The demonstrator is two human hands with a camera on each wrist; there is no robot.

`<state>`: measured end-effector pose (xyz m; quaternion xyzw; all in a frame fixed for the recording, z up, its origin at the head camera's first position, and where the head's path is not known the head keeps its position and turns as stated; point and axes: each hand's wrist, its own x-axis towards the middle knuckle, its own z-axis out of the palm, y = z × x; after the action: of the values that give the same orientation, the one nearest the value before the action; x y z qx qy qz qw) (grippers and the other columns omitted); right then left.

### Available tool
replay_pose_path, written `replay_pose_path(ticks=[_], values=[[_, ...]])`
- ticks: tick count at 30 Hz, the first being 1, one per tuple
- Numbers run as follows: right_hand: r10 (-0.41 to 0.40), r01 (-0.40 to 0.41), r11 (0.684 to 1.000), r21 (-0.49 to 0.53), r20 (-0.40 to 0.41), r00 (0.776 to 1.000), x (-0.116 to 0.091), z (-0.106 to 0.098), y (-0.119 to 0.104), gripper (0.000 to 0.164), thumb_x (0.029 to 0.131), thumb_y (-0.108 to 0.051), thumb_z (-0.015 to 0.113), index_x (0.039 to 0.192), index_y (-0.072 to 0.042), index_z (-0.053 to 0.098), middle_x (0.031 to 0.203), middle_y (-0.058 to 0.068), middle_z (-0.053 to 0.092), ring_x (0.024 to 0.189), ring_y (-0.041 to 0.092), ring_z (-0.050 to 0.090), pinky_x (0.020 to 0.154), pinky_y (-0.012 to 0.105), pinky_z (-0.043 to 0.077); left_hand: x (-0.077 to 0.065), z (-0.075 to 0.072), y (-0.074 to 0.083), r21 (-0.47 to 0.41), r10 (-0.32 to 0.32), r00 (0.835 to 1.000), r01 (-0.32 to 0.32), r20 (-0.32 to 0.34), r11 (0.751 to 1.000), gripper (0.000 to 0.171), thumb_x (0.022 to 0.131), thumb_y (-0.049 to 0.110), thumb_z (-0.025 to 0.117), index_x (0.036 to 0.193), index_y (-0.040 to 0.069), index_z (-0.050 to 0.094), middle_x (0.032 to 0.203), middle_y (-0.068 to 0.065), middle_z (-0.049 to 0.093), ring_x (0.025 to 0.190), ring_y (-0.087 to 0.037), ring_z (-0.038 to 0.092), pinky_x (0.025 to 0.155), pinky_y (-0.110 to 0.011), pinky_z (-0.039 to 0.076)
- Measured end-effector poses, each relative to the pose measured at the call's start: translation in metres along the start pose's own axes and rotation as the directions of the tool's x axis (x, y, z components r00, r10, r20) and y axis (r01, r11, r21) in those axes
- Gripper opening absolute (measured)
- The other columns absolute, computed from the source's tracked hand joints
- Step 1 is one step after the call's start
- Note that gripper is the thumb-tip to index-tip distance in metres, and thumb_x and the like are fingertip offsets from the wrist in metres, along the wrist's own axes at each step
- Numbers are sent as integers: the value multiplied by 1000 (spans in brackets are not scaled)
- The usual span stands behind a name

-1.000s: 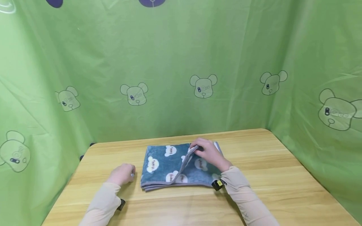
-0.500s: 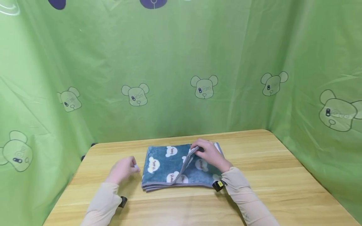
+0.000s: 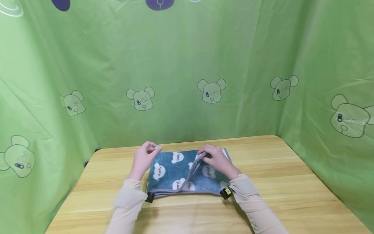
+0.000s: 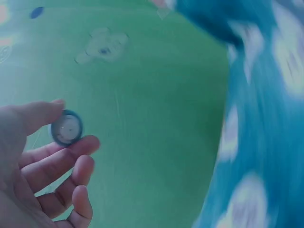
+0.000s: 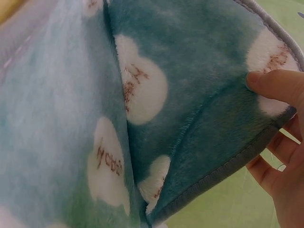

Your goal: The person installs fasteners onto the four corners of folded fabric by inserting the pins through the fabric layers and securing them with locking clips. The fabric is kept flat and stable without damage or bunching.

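Cloth: plush teal, grey-bound, folded rectangle on wood-grain table. Right hand pinches its lifted corner; left hand pinches small dark-rimmed, pale-faced disc near cloth's far-left corner.

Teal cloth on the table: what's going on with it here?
A folded teal fleece cloth with white prints lies on a wood-grain table. A person's right hand pinches a grey-edged flap of its top layer and holds it up. The left hand holds a small pale-faced disc between thumb and fingers, near the cloth's far left corner.
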<state>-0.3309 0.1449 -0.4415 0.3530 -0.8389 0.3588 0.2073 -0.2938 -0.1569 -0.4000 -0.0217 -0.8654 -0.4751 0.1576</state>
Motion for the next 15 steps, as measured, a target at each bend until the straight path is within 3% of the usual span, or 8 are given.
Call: replay_pose_path(ticks=[3,6,11,15], values=[[-8,8,1000,2,0,1000,0,0,0,20,80,-2,73,95,-16,71,97,-1,71,90,17,67,85,36,55,4,17,11,-235,-63,998,63,7,970,29,88,33,71,102,8,66,97,-10,76,83,-19,69,75,-28,53],[-10,10,1000,11,5,1000,1,1,0,20,80,-2,73,95,-16,71,97,0,71,90,16,67,84,36,55,7,35,20,-416,-120,991,132,55,900,30,90,33,69,105,7,65,98,-10,76,78,-15,67,71,-26,52],[-31,31,999,17,4,1000,0,2,2,19,80,-2,73,94,-15,71,96,0,71,90,15,67,85,34,55,12,69,20,-593,-180,974,226,137,773,28,93,34,64,105,8,63,99,-7,75,75,-11,63,69,-29,50],[-61,61,998,23,-6,998,0,4,2,21,80,1,73,94,-14,71,96,0,71,89,16,67,83,33,56,14,93,14,-685,-225,950,311,215,659,26,96,37,60,103,12,62,97,-1,75,78,-13,63,69,-28,48]])
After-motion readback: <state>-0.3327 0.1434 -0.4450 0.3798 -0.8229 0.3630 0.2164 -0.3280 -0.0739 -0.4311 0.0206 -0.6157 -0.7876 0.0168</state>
